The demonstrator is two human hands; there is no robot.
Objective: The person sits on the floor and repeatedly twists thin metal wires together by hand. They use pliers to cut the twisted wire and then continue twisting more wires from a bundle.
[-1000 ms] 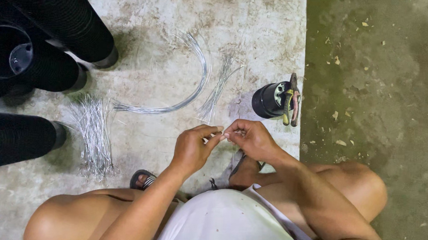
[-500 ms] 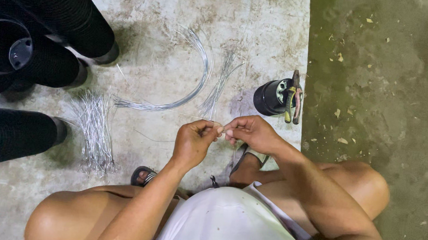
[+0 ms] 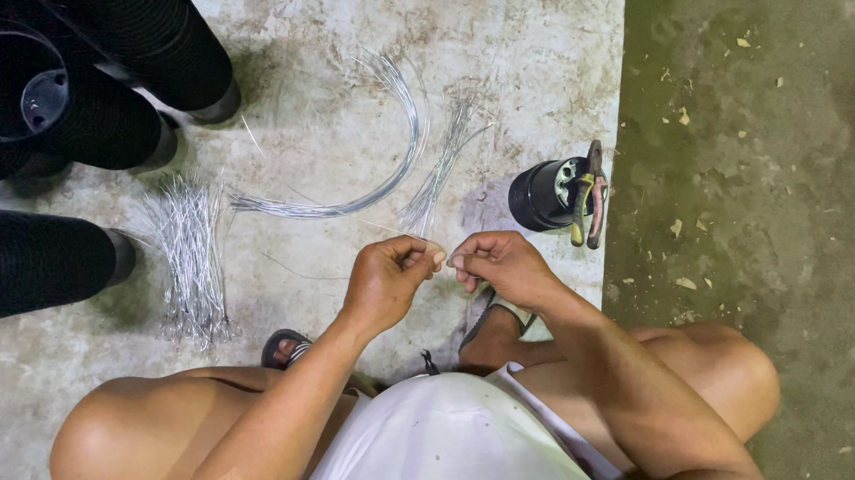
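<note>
A pale, stained concrete slab (image 3: pixel 362 25) fills most of the view and ends in a straight edge on the right, where a darker, greenish floor (image 3: pixel 775 144) scattered with small chips runs alongside. Ribbed black plastic pot stacks (image 3: pixel 78 75) lie on their sides at the left edge, and just beside them rests a loose heap of short cut silvery wires (image 3: pixel 185 258). A long curved bundle of silver wire (image 3: pixel 372 166) arcs across the middle of the slab, with a smaller sheaf of straight wire pieces (image 3: pixel 437 171) next to it. Near the slab's right edge a small black plastic pot (image 3: pixel 543 193) lies on its side, a pair of pliers with yellow and red handles (image 3: pixel 587 193) resting across its mouth. The person squats over the slab, knees spread, sandalled feet below the hands. The left hand (image 3: pixel 387 279) is curled with thumb and forefinger pinched together on a thin single silver wire (image 3: pixel 403 235) (only a faint strand shows, leading off to the left of the knuckles). The right hand (image 3: pixel 501 263) meets it fingertip to fingertip, also pinched shut; the wire is too fine to see between these fingers, so I cannot tell whether it holds the same strand.
</note>
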